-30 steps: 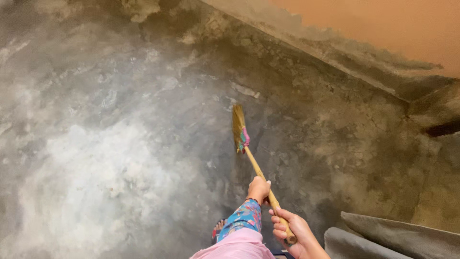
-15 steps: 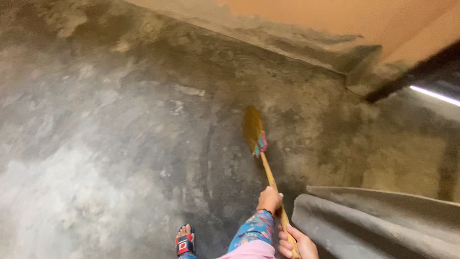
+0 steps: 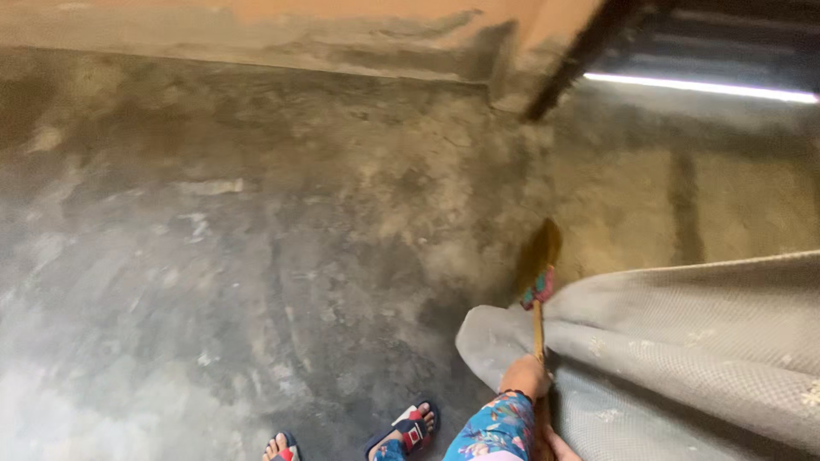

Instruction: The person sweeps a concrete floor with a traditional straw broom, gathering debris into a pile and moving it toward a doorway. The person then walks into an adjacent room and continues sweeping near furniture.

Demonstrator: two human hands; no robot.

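Observation:
I hold a broom (image 3: 538,290) with a yellow bristle head, a pink and teal binding and a wooden stick. My left hand (image 3: 524,376), in a blue flowered sleeve, grips the stick partway down. My right hand (image 3: 557,446) shows only as a sliver at the bottom edge, closed around the stick's lower end. The bristle head rests on the concrete floor (image 3: 282,239) right at the edge of a grey rolled mat (image 3: 683,341).
The grey mat fills the lower right. My feet in sandals (image 3: 408,431) stand at the bottom centre. An orange wall (image 3: 282,10) with worn plaster runs along the top, and a dark doorway opening (image 3: 683,51) is at the top right.
The view has swung right and the broom has swept right, from the open floor to the mat's edge. The mat now takes up much more of the view, and both feet show.

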